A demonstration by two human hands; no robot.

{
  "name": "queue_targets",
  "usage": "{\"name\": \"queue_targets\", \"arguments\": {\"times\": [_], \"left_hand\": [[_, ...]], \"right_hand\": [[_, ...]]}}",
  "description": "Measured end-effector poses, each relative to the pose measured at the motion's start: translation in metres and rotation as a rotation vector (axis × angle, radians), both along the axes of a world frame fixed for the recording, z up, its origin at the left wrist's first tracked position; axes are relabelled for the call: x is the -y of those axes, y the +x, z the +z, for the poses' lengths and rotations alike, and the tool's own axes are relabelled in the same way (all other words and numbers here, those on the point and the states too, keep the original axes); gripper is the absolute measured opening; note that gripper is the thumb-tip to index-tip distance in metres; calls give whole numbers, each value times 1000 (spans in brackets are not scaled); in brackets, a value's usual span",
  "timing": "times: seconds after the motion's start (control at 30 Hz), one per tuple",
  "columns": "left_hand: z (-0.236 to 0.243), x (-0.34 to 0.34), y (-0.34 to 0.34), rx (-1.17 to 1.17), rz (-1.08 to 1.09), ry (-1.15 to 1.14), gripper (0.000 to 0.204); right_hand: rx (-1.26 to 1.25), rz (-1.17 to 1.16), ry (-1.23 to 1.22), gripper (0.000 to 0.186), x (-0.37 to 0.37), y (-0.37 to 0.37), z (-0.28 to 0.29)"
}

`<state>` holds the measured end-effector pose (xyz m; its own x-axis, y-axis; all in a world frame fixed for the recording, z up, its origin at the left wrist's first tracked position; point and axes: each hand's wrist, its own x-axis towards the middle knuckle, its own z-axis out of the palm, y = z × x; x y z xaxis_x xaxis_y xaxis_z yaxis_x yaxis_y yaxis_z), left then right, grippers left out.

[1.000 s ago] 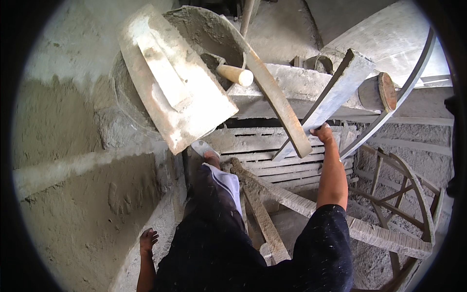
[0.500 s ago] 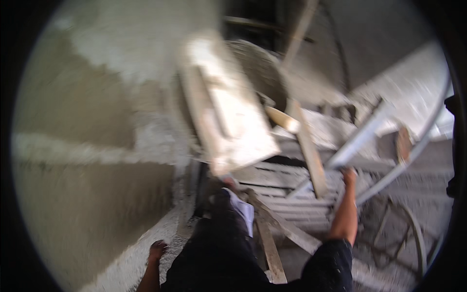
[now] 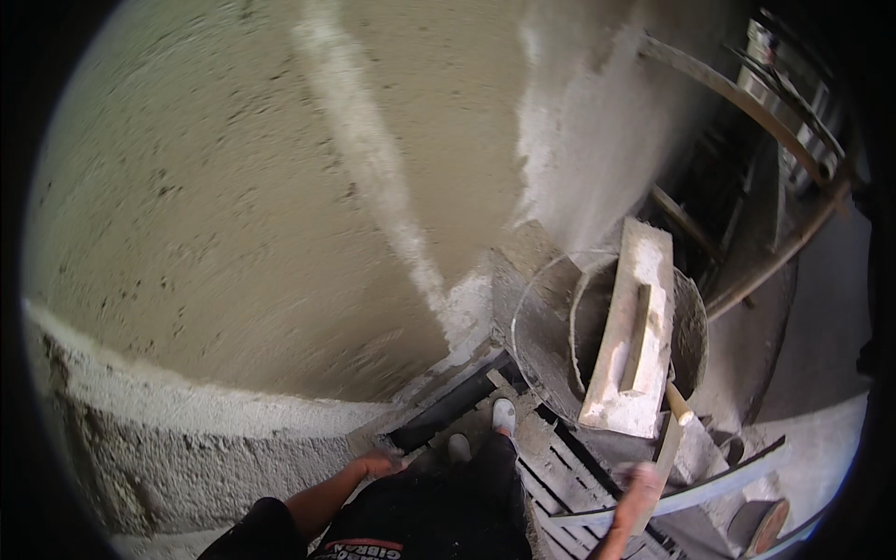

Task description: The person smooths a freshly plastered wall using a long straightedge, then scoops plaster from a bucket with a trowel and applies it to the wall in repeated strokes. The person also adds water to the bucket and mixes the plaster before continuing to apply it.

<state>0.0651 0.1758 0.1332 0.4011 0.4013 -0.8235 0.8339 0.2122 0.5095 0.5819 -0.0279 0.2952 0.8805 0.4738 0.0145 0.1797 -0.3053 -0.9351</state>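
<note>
My left hand (image 3: pixel 378 463) hangs at my left side by the foot of the plastered wall (image 3: pixel 280 233). Its fingers look loosely apart, and nothing shows in them. Smeared by motion, my right hand (image 3: pixel 640 490) is over a wooden strip (image 3: pixel 668 448) and a pale metal straightedge (image 3: pixel 723 483); whether it grips either is unclear. A large wooden plastering float (image 3: pixel 621 373) with a bar handle lies across the rim of a mortar-crusted tub (image 3: pixel 546 336). Beside the float's lower end, a light wooden tool handle (image 3: pixel 679 403) sticks out.
My shoes (image 3: pixel 504 415) stand on slatted planks (image 3: pixel 551 467) with dark gaps. A rough ledge (image 3: pixel 205 467) runs along the wall base at left. Curved poles (image 3: pixel 747 98) rise at the far right. A round brown-faced piece (image 3: pixel 767 530) lies at lower right.
The view has swung left toward the wall, so the tub and float now appear farther right. My left hand has come up and inward; my right hand sits lower in view.
</note>
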Motion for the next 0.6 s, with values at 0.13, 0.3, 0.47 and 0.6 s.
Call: {"name": "queue_targets", "arguments": {"times": [0.13, 0.3, 0.47, 0.6], "left_hand": [[11, -26, 22, 253, 813, -213, 64], [39, -24, 7, 301, 757, 191, 58], [86, 13, -65, 144, 976, 877, 34], [134, 10, -144, 248, 1485, 1156, 28]], "right_hand": [[-201, 899, -515, 42, -57, -55, -88], [-164, 939, -748, 60, -8, -53, -291], [474, 1354, -901, 43, 110, 23, -424], [637, 1424, -875, 46, 138, 47, -428]]}}
